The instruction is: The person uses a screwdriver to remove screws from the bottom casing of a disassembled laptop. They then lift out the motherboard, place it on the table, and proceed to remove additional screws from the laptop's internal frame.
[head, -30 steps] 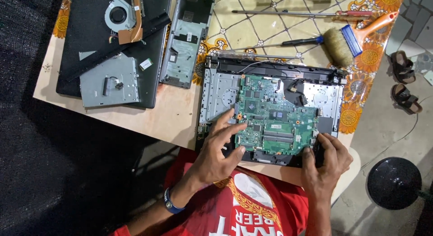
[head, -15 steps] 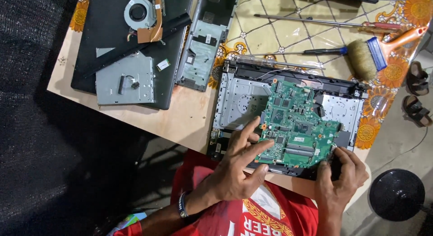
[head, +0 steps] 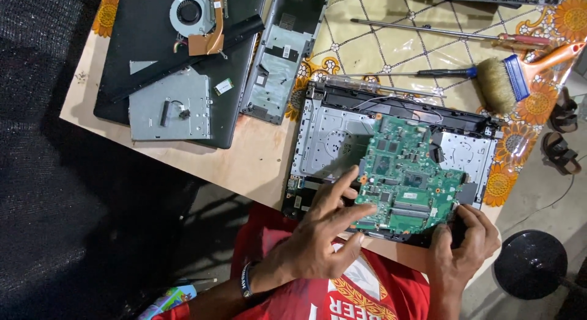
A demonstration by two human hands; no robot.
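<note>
**Green board held over the opened laptop**

A wooden table point(head: 244, 167), its far right part covered by a flowered plastic cloth point(head: 367, 44), stands over a dark floor. A pair of sandals point(head: 559, 136) and a round black stool point(head: 531, 264) lie off to the right.

The laptop base point(head: 330, 130) lies open at the near edge of the table, in front of the person. The green circuit board point(head: 409, 173) sits over its right half, skewed against the frame rather than square in it.

The left hand point(head: 318, 234) is open, its fingers spread and touching the board's near left edge. The right hand point(head: 465, 246) is curled and clamped on the near edge of the base, just beside the board's near right corner.

My judgement is that the board is being worked loose or shifted in its seat. Any further move of it calls for a light, even touch at the edges and for watching the thin wires along the far rim.

Against the earlier pictures, the board stands more turned, and the left fingers lie lower along its edge. The right hand keeps its hold on the same corner.

Parts lie about on the table:
- On the far left, a black lid point(head: 140, 38) carries a cooling fan point(head: 189, 13) and a grey metal drive point(head: 171, 106).
- On the far right lie a screwdriver point(head: 428, 72) and an orange-handled brush point(head: 507, 81).
</note>
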